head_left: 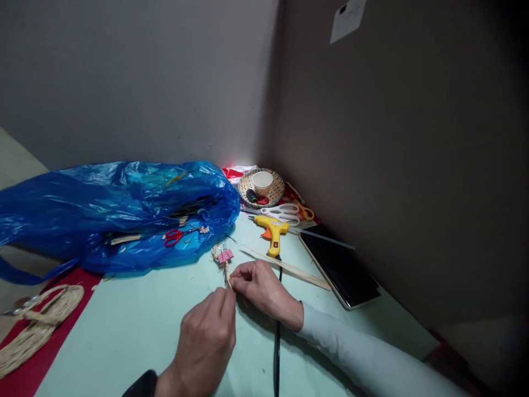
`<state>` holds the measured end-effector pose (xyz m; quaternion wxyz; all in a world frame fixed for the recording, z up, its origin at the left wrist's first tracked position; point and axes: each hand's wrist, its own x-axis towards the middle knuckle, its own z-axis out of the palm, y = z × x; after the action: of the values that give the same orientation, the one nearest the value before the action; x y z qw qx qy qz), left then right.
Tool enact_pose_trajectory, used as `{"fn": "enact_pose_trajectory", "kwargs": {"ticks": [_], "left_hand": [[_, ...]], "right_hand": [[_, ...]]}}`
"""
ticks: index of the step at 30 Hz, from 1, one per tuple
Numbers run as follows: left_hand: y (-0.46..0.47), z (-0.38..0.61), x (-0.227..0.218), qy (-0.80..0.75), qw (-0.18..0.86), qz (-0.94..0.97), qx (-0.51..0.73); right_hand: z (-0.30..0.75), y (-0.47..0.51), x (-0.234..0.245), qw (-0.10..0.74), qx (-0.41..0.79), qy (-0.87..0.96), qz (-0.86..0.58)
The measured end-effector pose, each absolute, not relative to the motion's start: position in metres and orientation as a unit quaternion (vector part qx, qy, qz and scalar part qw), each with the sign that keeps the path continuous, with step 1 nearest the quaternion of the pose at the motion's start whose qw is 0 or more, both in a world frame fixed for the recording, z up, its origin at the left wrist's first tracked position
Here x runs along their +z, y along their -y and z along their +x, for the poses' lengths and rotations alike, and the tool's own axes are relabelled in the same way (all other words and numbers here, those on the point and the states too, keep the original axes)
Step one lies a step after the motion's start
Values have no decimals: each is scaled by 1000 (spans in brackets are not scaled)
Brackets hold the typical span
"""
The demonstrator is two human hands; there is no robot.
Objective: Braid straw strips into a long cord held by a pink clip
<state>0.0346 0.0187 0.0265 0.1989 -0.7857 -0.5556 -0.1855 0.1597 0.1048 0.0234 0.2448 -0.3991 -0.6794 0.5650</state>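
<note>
Straw strand [227, 280], pinched
Left hand [206, 336] and right hand [260, 286] pinch it; I'd pull taut (pink clip [225, 255] anchors).

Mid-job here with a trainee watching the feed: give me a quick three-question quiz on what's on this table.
1. Multiple choice: what is clipped onto the straw strip that the left hand and right hand both pinch? A) a pink binder clip B) a wooden peg C) a rubber band
2. True or false: the yellow glue gun lies inside the blue plastic bag.
3. Fill in: the woven tray near the wall holds a white ____.
Key: 1 A. 2 False, it lies on the table beside the bag. 3 cup.
</note>
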Motion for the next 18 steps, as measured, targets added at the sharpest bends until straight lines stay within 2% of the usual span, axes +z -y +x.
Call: {"fn": "enact_pose_trajectory", "kwargs": {"ticks": [2, 5, 7, 9, 13, 15, 17, 18], "left_hand": [[-18, 40, 22, 522, 258, -797, -162], [-19, 44, 22, 494, 295, -806, -140], [-18, 45, 24, 485, 285, -816, -134], [-17, 43, 28, 496, 231, -824, -145], [-26, 28, 41, 598, -20, -760, -254], [-36, 20, 46, 658, -214, -641, -331], [-46, 15, 47, 634, -429, -520, -379], [-50, 14, 46, 606, -505, -480, -384]], "right_hand": [[161, -106, 24, 238, 589, 667, -390], [163, -108, 26, 234, 614, 655, -374], [164, -109, 26, 237, 624, 647, -370], [164, -110, 27, 237, 630, 638, -373], [163, -108, 30, 235, 641, 627, -374], [163, -107, 32, 240, 650, 622, -365], [163, -106, 33, 241, 666, 613, -351], [163, -106, 34, 238, 670, 612, -347]]}}
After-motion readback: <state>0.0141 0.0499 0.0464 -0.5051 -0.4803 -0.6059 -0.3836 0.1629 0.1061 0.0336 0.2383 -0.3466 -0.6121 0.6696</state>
